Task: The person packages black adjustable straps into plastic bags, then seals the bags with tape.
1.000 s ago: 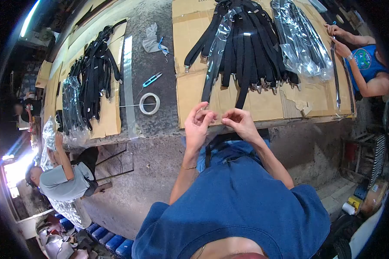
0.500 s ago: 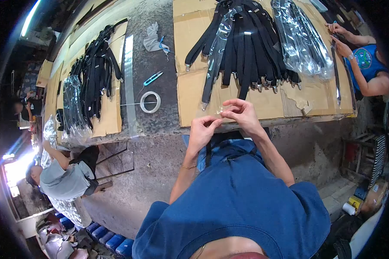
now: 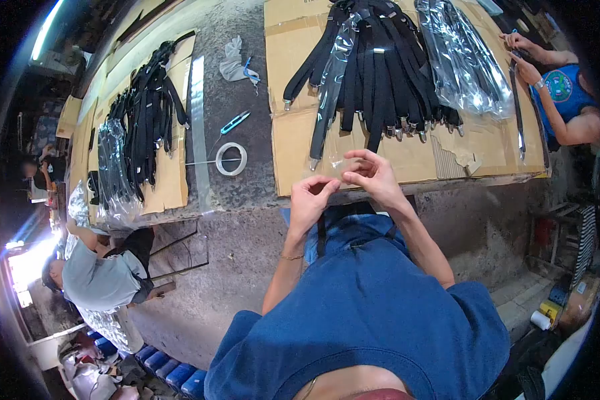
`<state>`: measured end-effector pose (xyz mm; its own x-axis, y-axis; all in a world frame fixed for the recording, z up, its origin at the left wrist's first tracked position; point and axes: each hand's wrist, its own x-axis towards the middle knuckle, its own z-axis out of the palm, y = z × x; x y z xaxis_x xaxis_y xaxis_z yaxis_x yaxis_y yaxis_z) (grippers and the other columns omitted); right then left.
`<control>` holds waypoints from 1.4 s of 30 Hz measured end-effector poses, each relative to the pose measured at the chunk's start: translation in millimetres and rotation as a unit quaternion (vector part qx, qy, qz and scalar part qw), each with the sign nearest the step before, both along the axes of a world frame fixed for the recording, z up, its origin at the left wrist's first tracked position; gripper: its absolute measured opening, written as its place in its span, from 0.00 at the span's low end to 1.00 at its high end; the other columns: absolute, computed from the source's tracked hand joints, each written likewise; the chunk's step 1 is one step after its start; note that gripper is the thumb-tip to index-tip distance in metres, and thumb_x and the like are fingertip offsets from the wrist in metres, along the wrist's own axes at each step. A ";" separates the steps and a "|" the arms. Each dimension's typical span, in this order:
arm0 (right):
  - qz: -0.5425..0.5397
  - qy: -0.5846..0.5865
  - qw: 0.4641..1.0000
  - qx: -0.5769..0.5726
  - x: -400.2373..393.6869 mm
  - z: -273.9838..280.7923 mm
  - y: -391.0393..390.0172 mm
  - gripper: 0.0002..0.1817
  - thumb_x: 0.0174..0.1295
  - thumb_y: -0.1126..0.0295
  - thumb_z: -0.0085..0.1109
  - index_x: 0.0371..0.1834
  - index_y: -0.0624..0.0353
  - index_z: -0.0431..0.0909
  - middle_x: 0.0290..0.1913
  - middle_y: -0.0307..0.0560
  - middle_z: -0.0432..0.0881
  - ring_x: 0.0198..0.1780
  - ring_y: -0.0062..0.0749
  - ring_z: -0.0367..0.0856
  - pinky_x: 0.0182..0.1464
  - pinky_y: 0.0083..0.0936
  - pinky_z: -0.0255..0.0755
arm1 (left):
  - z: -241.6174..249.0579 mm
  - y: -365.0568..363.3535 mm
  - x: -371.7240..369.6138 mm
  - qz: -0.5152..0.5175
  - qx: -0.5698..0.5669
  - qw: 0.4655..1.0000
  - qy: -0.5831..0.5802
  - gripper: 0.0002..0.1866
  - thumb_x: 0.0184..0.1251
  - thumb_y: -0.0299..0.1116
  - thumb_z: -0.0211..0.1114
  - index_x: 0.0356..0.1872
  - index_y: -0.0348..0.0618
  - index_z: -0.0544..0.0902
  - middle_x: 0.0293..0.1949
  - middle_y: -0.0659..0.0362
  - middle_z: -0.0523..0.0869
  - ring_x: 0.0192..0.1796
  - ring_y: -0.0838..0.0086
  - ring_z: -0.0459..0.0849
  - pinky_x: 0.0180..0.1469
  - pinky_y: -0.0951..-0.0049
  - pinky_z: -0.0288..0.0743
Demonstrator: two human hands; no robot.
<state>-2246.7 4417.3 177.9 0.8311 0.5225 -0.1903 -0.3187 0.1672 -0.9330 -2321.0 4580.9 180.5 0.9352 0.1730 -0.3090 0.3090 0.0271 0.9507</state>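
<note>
My left hand (image 3: pixel 309 200) and my right hand (image 3: pixel 375 175) meet over the front edge of the cardboard sheet (image 3: pixel 293 150). Their fingertips pinch a small clear piece of film (image 3: pixel 340 164) between them; it is too thin to tell whether it is tape or a bag end. Just beyond the hands lies a fan of black straps (image 3: pixel 377 67) with metal ends. One strap in a clear sleeve (image 3: pixel 328 93) points towards my left hand.
A tape roll (image 3: pixel 231 159) and a blue cutter (image 3: pixel 235 122) lie on the grey table to the left. Clear sleeved straps (image 3: pixel 460 60) are piled at the right, where a co-worker's hands (image 3: pixel 523 57) work. More straps (image 3: pixel 143 113) lie far left, above another person (image 3: pixel 93 280).
My hands have closed together and shifted slightly forward over the cardboard edge, the right hand rising above the left. The person at the lower left has leaned further over.
</note>
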 end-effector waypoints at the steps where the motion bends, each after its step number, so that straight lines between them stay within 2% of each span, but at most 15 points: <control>1: -0.001 0.000 1.000 0.000 -1.2 -1.6 -0.5 0.18 0.57 0.79 0.62 0.51 0.66 0.73 0.35 0.45 0.84 0.38 0.22 0.82 0.42 0.17 0.76 | 2.8 -2.0 1.2 -0.001 0.000 1.000 0.000 0.07 0.61 0.27 0.66 0.37 0.33 0.83 0.32 0.58 0.86 0.37 0.79 0.82 0.42 0.80 0.75; 7: 0.011 0.003 1.000 -0.026 -6.7 2.2 -0.8 0.18 0.55 0.80 0.63 0.50 0.65 0.73 0.30 0.42 0.83 0.34 0.20 0.81 0.40 0.16 0.75 | 12.1 -5.8 13.7 0.037 -0.038 0.997 -0.060 0.07 0.62 0.29 0.65 0.33 0.33 0.84 0.29 0.60 0.84 0.34 0.81 0.80 0.39 0.81 0.74; 10: 0.042 -0.020 0.996 -0.071 -5.4 3.4 -2.6 0.18 0.54 0.81 0.63 0.49 0.66 0.73 0.30 0.42 0.83 0.33 0.19 0.81 0.39 0.16 0.74 | 6.8 1.1 21.6 0.044 0.022 0.996 -0.078 0.08 0.65 0.30 0.63 0.30 0.35 0.83 0.25 0.63 0.83 0.28 0.85 0.76 0.31 0.83 0.70; 14: 0.046 -0.014 0.997 -0.062 -2.9 0.3 -4.4 0.18 0.53 0.80 0.65 0.48 0.66 0.74 0.29 0.42 0.83 0.33 0.18 0.80 0.36 0.15 0.73 | 5.1 4.7 25.3 0.039 0.056 0.993 -0.095 0.11 0.67 0.33 0.61 0.30 0.35 0.83 0.24 0.62 0.82 0.28 0.83 0.77 0.32 0.82 0.70; 16: 0.044 -0.010 0.997 -0.070 -2.8 -0.6 -5.6 0.18 0.53 0.81 0.65 0.48 0.65 0.74 0.29 0.41 0.83 0.33 0.17 0.80 0.38 0.14 0.73 | 10.0 13.9 26.5 0.091 0.035 0.992 -0.084 0.13 0.70 0.36 0.58 0.34 0.35 0.83 0.26 0.61 0.83 0.30 0.82 0.78 0.34 0.80 0.72; 19: 0.028 -0.005 0.997 -0.075 -3.1 0.9 -8.2 0.18 0.52 0.81 0.66 0.47 0.65 0.74 0.29 0.40 0.82 0.33 0.17 0.80 0.38 0.14 0.73 | 15.7 26.2 25.4 0.044 -0.028 0.993 -0.104 0.16 0.72 0.37 0.53 0.39 0.32 0.82 0.33 0.57 0.83 0.35 0.78 0.80 0.38 0.78 0.73; 23: 0.035 -0.019 0.997 -0.067 -4.2 2.2 -4.2 0.17 0.52 0.81 0.66 0.46 0.64 0.74 0.30 0.41 0.82 0.33 0.17 0.79 0.37 0.14 0.72 | 15.9 19.7 18.2 -0.112 0.050 0.992 -0.027 0.14 0.62 0.30 0.65 0.46 0.34 0.81 0.39 0.57 0.83 0.41 0.78 0.80 0.41 0.79 0.73; 24: 0.038 -0.029 0.997 -0.063 -4.3 0.4 -3.6 0.18 0.52 0.81 0.66 0.46 0.64 0.73 0.30 0.41 0.82 0.34 0.17 0.79 0.37 0.14 0.72 | 14.7 14.2 19.2 -0.079 0.007 0.996 -0.038 0.10 0.58 0.27 0.67 0.39 0.34 0.83 0.34 0.62 0.83 0.37 0.82 0.80 0.38 0.81 0.74; 28: 0.034 -0.025 0.998 -0.043 -4.5 -7.8 -4.6 0.16 0.53 0.80 0.66 0.45 0.63 0.74 0.32 0.41 0.82 0.34 0.18 0.80 0.38 0.16 0.73 | 3.6 9.7 21.3 -0.041 0.010 0.999 -0.032 0.08 0.58 0.28 0.67 0.36 0.34 0.84 0.31 0.63 0.83 0.34 0.83 0.80 0.37 0.81 0.73; 31: -0.047 -0.098 0.986 -0.130 1.3 -9.5 -12.3 0.16 0.53 0.73 0.67 0.43 0.67 0.76 0.32 0.45 0.82 0.33 0.23 0.80 0.37 0.19 0.74 | 7.5 5.1 21.6 -0.013 0.039 0.999 -0.018 0.06 0.60 0.29 0.67 0.32 0.36 0.85 0.28 0.63 0.84 0.33 0.82 0.80 0.38 0.81 0.73; 33: -0.181 -0.141 0.917 -0.325 6.4 -1.5 -20.5 0.19 0.53 0.66 0.67 0.42 0.68 0.76 0.36 0.51 0.81 0.32 0.30 0.81 0.37 0.25 0.74 | 5.6 2.6 22.0 -0.010 -0.005 1.000 -0.029 0.06 0.61 0.29 0.66 0.32 0.35 0.84 0.29 0.61 0.84 0.32 0.81 0.80 0.37 0.80 0.73; 34: -0.187 -0.160 0.893 -0.378 11.5 -8.3 -24.4 0.23 0.52 0.61 0.68 0.43 0.70 0.75 0.37 0.57 0.79 0.36 0.42 0.80 0.41 0.33 0.73 | 3.6 2.6 22.2 -0.010 -0.006 1.000 -0.029 0.06 0.61 0.29 0.66 0.32 0.35 0.84 0.29 0.61 0.84 0.32 0.81 0.80 0.37 0.80 0.73; 38: -0.084 -0.216 0.854 -0.466 13.5 -30.9 -21.3 0.22 0.51 0.60 0.68 0.38 0.69 0.75 0.40 0.59 0.74 0.44 0.51 0.75 0.45 0.42 0.68 | -6.9 -1.3 24.4 -0.033 -0.030 0.998 -0.046 0.06 0.62 0.28 0.64 0.33 0.34 0.84 0.28 0.61 0.84 0.31 0.81 0.79 0.37 0.80 0.73; 41: -0.041 -0.237 0.844 -0.480 11.7 -33.8 -15.8 0.21 0.50 0.61 0.68 0.35 0.68 0.74 0.42 0.60 0.74 0.45 0.52 0.74 0.46 0.42 0.69 | -10.1 -2.1 23.9 -0.023 -0.026 0.998 -0.048 0.06 0.62 0.27 0.64 0.33 0.34 0.84 0.28 0.61 0.84 0.31 0.81 0.79 0.36 0.81 0.72; 42: -0.037 -0.235 0.847 -0.475 12.0 -31.8 -15.5 0.19 0.52 0.62 0.68 0.35 0.67 0.74 0.39 0.54 0.77 0.42 0.45 0.78 0.44 0.36 0.71 | -11.1 -2.0 23.1 -0.012 -0.015 0.999 -0.042 0.06 0.61 0.27 0.65 0.34 0.34 0.84 0.29 0.62 0.84 0.31 0.82 0.79 0.36 0.82 0.72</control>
